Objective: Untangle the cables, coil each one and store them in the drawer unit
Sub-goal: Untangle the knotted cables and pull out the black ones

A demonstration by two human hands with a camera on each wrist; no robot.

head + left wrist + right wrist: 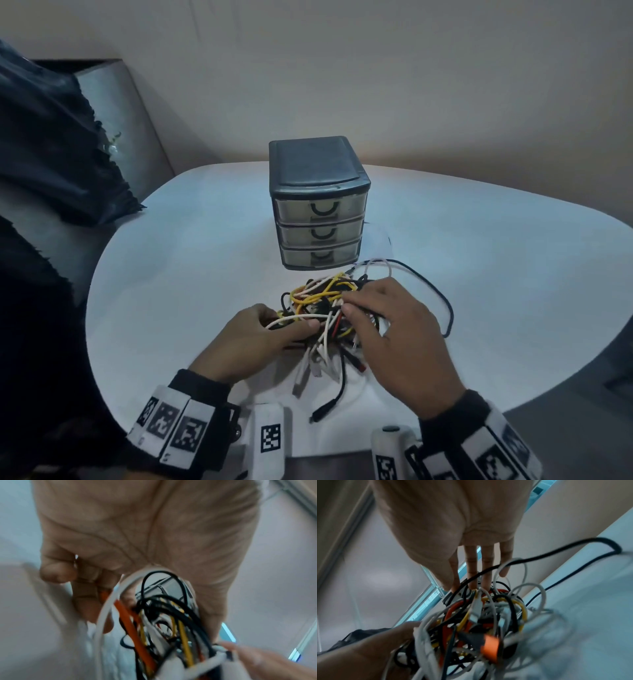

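**Both hands at work, left gripping, right spread**

The left hand (263, 334) lay low and palm-inward, its fingers (89, 597) curled and its thumb pressed across the top, pinching a white strand of the cable tangle (329, 308). The right hand (390, 325) hovered palm-down over the same tangle, its fingers (471, 566) nearly straight and slightly apart, the tips touching the wires, the thumb reaching toward the left hand. Both forearms came in from the near edge, angled toward each other, each wrist wrapped in a dark band carrying white blocks with black-and-white markers.
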